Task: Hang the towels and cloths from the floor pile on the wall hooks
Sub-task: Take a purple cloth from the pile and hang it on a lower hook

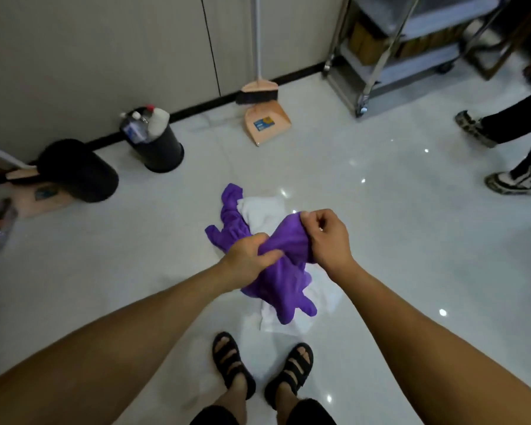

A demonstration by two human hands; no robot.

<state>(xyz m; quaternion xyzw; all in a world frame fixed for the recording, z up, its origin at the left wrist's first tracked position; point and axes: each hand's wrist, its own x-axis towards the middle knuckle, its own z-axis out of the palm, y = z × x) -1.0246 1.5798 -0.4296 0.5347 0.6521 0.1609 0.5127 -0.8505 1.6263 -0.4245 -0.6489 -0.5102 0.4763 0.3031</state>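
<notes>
Even, moderately bright indoor light; small white glints dot the glossy floor (380, 240). Shadows are faint and soft. The purple cloth (284, 271) at centre reads sharpest; the black bin (80, 173) at far left is smeared. Wide-angle distortion bends the wall (74, 56) and cart (396, 44).

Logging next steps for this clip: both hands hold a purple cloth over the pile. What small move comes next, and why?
Probably draw the hands apart to open the purple cloth: the left hand and right hand grip it bunched, its end dangling over the white towels.
</notes>
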